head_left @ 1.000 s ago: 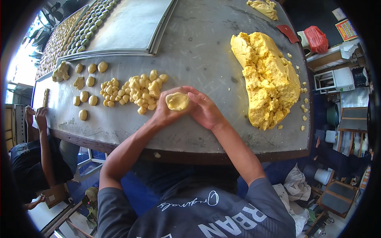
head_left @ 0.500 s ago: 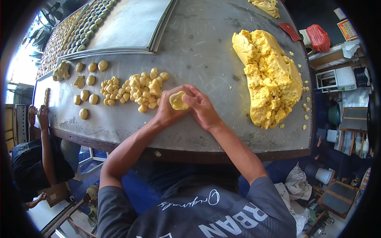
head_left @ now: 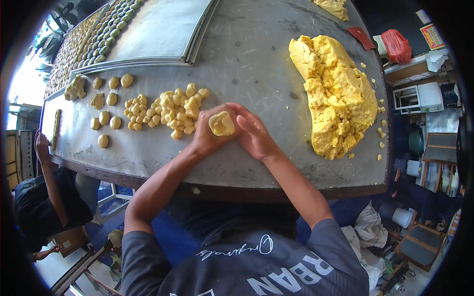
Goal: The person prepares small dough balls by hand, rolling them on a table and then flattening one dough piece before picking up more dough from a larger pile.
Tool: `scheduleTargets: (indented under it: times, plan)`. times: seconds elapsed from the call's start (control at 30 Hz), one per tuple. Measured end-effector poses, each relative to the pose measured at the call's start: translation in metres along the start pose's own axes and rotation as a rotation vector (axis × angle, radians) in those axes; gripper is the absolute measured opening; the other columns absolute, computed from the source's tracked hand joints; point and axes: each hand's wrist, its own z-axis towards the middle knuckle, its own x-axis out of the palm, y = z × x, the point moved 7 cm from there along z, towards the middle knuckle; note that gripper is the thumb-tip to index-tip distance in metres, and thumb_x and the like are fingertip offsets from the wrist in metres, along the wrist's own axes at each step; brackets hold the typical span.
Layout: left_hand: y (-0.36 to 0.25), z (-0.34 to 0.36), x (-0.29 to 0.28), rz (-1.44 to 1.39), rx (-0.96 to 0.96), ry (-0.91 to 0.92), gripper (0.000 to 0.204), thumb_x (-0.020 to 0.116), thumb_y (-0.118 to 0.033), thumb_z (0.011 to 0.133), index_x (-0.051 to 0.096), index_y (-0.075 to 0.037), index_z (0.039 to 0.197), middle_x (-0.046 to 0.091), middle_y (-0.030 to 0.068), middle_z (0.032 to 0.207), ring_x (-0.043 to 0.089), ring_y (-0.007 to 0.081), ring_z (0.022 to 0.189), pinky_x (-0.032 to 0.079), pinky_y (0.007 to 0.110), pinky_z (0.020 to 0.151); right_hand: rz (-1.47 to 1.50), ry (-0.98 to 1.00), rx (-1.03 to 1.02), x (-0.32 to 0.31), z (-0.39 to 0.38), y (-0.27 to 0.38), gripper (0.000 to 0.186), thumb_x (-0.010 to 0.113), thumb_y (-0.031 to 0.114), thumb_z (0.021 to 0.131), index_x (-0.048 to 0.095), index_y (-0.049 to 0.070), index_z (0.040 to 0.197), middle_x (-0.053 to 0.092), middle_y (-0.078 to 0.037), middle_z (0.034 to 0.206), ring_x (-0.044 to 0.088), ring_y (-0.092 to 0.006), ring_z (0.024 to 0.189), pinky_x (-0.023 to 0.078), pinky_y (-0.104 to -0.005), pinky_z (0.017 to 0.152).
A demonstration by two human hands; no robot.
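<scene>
A thin, cup-shaped piece of pale yellow dough (head_left: 221, 124) sits in my left hand (head_left: 203, 138), hollow side up. My left fingers curl round it. Against its right side is my right hand (head_left: 258, 139), its fingers wrapped round the far side of the dough and the left hand; the fingertips are partly hidden. The right thumb stands just off the dough's rim. Just left of my hands lies a pile of small pale dough balls (head_left: 177, 111). Further left are several larger, browner balls (head_left: 115, 123) and a rough brown lump (head_left: 75, 88).
A large crumbly yellow mass (head_left: 338, 98) lies on the metal table (head_left: 247, 64) at the right, near a red scraper (head_left: 361, 37). Flat trays (head_left: 153, 29) are stacked at the back left, beside rows of shaped pieces (head_left: 106, 37). A co-worker (head_left: 47, 197) is at the far left.
My right thumb has lifted out of the dough's hollow, whose opening now looks wider. The co-worker's hand has drawn back from the strip at the table's left end.
</scene>
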Motion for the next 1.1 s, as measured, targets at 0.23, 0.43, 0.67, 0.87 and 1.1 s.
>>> scheduleTargets:
  times: [0.23,0.43,0.67,0.87,1.1]
  plan:
    - [0.006,-0.001,-0.001,0.022,0.005,-0.016,0.018,0.073,-0.009,0.074,0.057,-0.005,0.079,0.061,0.0048,0.070,0.056,0.0095,0.063,0.047,0.028,0.058,-0.032,0.039,0.020,-0.001,0.000,-0.002,0.062,0.071,0.027,0.085,0.044,-0.001,0.133,0.055,-0.004,0.117,0.050,-0.0105,0.110,0.038,-0.0276,0.099]
    - [0.023,0.000,0.001,-0.159,-0.096,0.029,0.019,0.074,-0.010,0.073,0.057,-0.005,0.079,0.060,0.0012,0.072,0.053,0.0067,0.065,0.045,0.027,0.058,-0.533,0.066,-0.086,0.007,-0.001,0.017,0.080,0.082,0.020,0.073,0.039,-0.002,0.137,0.053,-0.007,0.121,0.048,-0.0137,0.115,0.037,-0.0294,0.102]
    - [0.021,0.000,0.006,-0.302,-0.195,0.099,0.020,0.075,-0.009,0.076,0.056,-0.004,0.079,0.061,0.0006,0.077,0.054,0.0059,0.070,0.046,0.025,0.060,-0.603,0.104,-0.039,0.000,-0.002,0.025,0.080,0.084,0.023,0.072,0.043,-0.002,0.135,0.056,-0.010,0.120,0.054,-0.0160,0.110,0.041,-0.0314,0.100]
    - [0.008,0.000,0.012,-0.411,-0.180,0.278,0.023,0.076,-0.008,0.075,0.052,-0.006,0.076,0.059,-0.0010,0.077,0.053,0.0054,0.070,0.045,0.023,0.061,-0.420,0.133,0.079,-0.008,-0.002,0.020,0.081,0.083,0.017,0.072,0.040,-0.001,0.138,0.058,-0.006,0.117,0.054,-0.0130,0.109,0.042,-0.0287,0.096]
    - [0.016,-0.005,0.017,-0.365,-0.146,0.342,0.018,0.072,-0.009,0.075,0.055,-0.007,0.080,0.056,-0.0027,0.075,0.049,0.0049,0.069,0.043,0.024,0.059,-0.518,0.108,0.093,-0.009,-0.001,0.018,0.072,0.079,0.017,0.076,0.043,-0.002,0.134,0.058,-0.003,0.112,0.054,-0.0093,0.102,0.043,-0.0253,0.092]
